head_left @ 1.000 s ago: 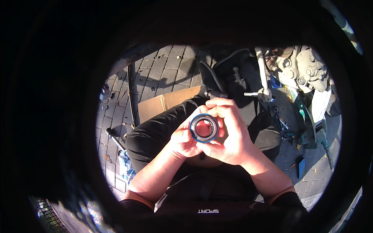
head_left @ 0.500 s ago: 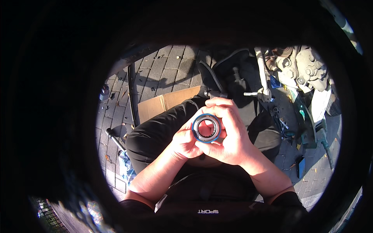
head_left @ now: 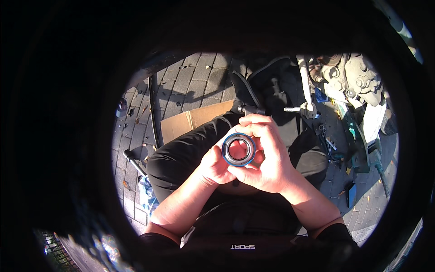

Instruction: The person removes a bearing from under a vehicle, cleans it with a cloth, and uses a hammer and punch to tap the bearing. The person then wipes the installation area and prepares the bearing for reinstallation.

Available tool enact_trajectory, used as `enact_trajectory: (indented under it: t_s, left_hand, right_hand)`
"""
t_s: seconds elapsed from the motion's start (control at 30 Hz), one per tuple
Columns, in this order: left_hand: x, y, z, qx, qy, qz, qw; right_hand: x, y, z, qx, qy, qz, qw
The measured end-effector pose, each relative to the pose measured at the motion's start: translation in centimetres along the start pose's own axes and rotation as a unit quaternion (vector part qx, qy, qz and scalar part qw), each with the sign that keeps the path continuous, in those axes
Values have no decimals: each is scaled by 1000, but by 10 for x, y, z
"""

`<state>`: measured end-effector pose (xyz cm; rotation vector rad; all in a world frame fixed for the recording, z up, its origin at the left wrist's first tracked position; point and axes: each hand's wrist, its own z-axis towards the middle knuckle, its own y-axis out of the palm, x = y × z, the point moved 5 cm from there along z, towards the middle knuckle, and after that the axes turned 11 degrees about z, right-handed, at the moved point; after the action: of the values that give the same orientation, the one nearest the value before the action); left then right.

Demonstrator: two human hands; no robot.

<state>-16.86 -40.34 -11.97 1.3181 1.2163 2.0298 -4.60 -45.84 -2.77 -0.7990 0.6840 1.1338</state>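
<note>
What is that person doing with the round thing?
A seated person holds a blue-rimmed metal ring, probably a bearing or seal, over their lap. The left hand and right hand both cup it, hole facing up. A cardboard sheet lies on the paving, and grey machine parts sit to the right.

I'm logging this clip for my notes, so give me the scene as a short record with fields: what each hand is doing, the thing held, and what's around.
held thing: round metal ring with a blue rim, open centre, facing the camera
left hand: grips the ring's left and lower edge
right hand: wraps over the ring's top and right side
posture: seated, dark trousers, ring held above the lap
ground: grey paving bricks
nearby: flat cardboard to the left, pale metal machine part at upper right
</note>
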Motion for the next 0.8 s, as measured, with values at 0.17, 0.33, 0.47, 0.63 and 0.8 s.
enact_trajectory:
  t_s: [0.17,0.33,0.47,0.63,0.8]
  left_hand:
    - [5,0,2,-11,-4,18,1000]
    - [6,-4,1,-18,-6,34,999]
    - [4,-11,1,-26,-9,70,997]
    - [-2,-23,-9,19,-31,88,995]
    - [-2,-15,-4,-106,-20,-82,991]
  right_hand:
    - [-3,-1,2,-16,-23,-14,999]
    - [-4,1,5,-38,-24,-34,998]
    - [-3,2,5,-48,-15,-23,998]
    - [-4,3,5,-47,-24,-20,998]
    - [-5,4,4,-41,-37,-19,998]
